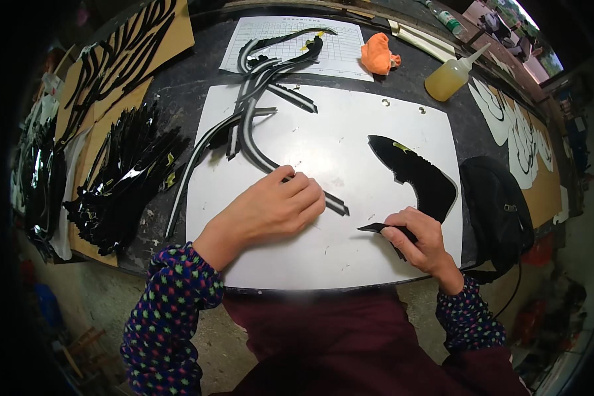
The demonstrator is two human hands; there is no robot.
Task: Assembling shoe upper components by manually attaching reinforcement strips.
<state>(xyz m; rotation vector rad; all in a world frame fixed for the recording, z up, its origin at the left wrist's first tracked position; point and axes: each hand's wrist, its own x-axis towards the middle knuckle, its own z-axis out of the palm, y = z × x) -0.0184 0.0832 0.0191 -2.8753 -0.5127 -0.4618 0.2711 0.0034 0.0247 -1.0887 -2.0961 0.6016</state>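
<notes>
My left hand [270, 206] lies on the white board [323, 264], its fingers curled closed over a long black strip with a grey stripe [261, 142]. The strip's cut end shows to the right of the fingers. My right hand [424, 239] pinches black material with a pointed tip sticking out to the left. Beside it lies a glossy black curved cut piece [422, 175], like part of a shoe upper, with a notched edge and a yellow mark. It runs under my right hand; whether the pointed tip belongs to it is unclear.
More striped strips [234, 129] tangle across the board and a printed sheet [277, 43]. Glossy black pieces [122, 178] pile up at left. Behind stand an orange cloth [378, 54] and a nozzle bottle [450, 78] of yellow liquid. A black bag [495, 208] sits at right.
</notes>
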